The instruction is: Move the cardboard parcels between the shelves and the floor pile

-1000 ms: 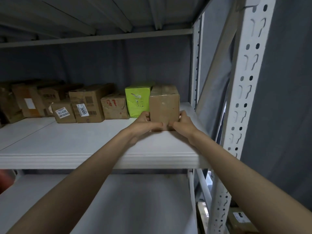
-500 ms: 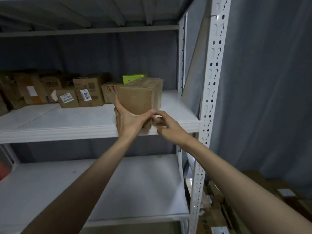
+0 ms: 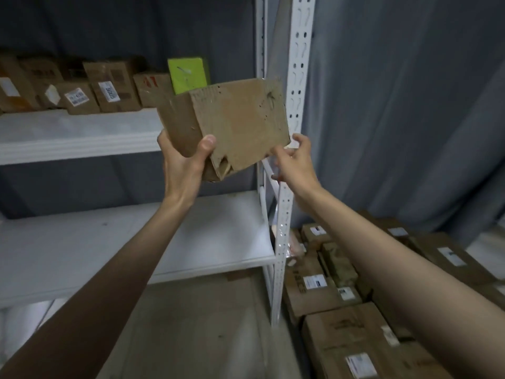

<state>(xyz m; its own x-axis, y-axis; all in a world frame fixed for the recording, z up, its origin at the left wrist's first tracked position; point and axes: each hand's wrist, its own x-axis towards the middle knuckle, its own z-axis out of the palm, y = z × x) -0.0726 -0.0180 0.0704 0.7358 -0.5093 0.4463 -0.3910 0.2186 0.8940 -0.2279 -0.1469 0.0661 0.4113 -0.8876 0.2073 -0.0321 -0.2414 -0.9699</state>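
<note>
Grey curtain fabric (image 3: pixel 410 105) hangs behind and to the right of a white metal rack whose perforated upright (image 3: pixel 297 64) stands at the middle of the view. On the upper shelf (image 3: pixel 82 138), far left, a row of cardboard parcels (image 3: pixel 109 88) stands against the back, several with white labels, one marked in red, and a lime-green box (image 3: pixel 188 75) closes the row at its right end. The lower shelf (image 3: pixel 136 242) shows as a bare white board. Held in the air in front of the upper shelf's right end is a plain brown parcel (image 3: pixel 232 124), tilted, its near corner dented and torn, and it partly hides the green box and the upright behind it. The left hand (image 3: pixel 183 162) grips the parcel from below at its near left corner, thumb pressed up on the front face and fingers wrapped under the left side. The right hand (image 3: pixel 295 162) sits at the parcel's lower right corner with fingers loosely spread; the fingertips touch the edge, but whether they truly hold it I cannot tell. To the right of the rack, low and near, the floor pile (image 3: pixel 355 310) of cardboard parcels lies packed close together, many with white shipping labels facing up, beneath the right forearm. Bare grey floor (image 3: pixel 205 337) shows below the lower shelf.
</note>
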